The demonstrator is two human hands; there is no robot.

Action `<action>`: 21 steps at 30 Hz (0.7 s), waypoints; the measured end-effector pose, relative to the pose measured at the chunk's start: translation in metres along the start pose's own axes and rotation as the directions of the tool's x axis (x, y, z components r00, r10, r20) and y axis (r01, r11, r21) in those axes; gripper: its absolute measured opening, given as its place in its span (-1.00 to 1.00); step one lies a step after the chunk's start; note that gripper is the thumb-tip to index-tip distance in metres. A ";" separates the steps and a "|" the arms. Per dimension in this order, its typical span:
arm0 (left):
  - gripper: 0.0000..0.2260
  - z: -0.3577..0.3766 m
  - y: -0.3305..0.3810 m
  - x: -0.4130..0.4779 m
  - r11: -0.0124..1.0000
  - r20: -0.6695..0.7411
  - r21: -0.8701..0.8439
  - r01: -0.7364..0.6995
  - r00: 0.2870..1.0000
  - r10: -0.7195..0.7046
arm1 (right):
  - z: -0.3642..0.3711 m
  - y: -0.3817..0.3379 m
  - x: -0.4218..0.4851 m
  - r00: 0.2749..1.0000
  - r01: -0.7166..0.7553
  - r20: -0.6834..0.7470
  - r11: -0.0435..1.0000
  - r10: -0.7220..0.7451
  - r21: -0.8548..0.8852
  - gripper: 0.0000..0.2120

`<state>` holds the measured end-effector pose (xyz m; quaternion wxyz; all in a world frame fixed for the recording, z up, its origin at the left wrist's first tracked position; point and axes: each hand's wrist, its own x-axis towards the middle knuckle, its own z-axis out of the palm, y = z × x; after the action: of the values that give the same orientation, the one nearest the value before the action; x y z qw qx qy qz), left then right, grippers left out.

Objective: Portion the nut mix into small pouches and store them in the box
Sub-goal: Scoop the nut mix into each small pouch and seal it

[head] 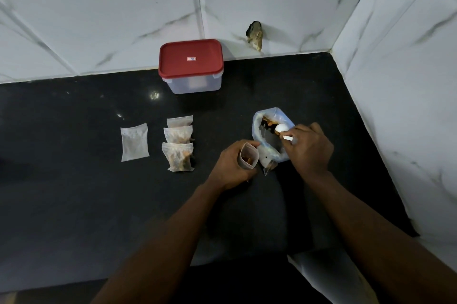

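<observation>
Black counter [74, 192]: filling underway. Left hand [230, 167] is curling round pouch [248, 156] beside nut bag [258, 128]; right hand [309, 149] is pinching scoop [282, 128] inside it; next, steady tipping.

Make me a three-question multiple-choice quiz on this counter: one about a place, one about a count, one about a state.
1. Where is the box?
A. In a hand
B. At the front edge
C. At the back, by the wall

2. How many filled pouches lie in the column?
A. One
B. Three
C. Six

3. The pouch in the left hand is
A. open at the top
B. sealed
C. folded flat

Answers:
1 C: the box stands against the tiled wall, far from both hands.
2 B: three filled ones lie one behind another.
3 A: its mouth gapes while the fingers curl round it.
</observation>
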<state>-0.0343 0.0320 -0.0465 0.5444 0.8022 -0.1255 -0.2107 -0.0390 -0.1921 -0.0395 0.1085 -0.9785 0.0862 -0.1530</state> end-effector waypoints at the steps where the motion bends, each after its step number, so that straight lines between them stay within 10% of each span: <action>1: -0.42 0.000 0.000 0.000 1.000 0.000 -0.001 0.000 1.000 0.000 | 0.002 0.000 0.000 1.000 -0.023 0.002 1.000 0.023 -0.004 -0.85; 15: -0.42 -0.002 0.000 0.004 1.000 0.001 -0.004 0.010 1.000 -0.010 | 0.000 0.013 -0.004 0.989 -0.146 0.017 0.945 0.147 0.292 -0.88; 21: -0.43 -0.003 0.001 0.004 1.000 0.013 0.018 -0.002 1.000 0.002 | 0.006 0.007 0.009 0.999 0.017 0.030 0.987 -0.022 0.161 -0.87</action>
<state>-0.0293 0.0317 -0.0451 0.5364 0.8056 -0.1318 -0.2142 -0.0301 -0.1999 -0.0442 0.1870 -0.9696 0.0623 -0.1449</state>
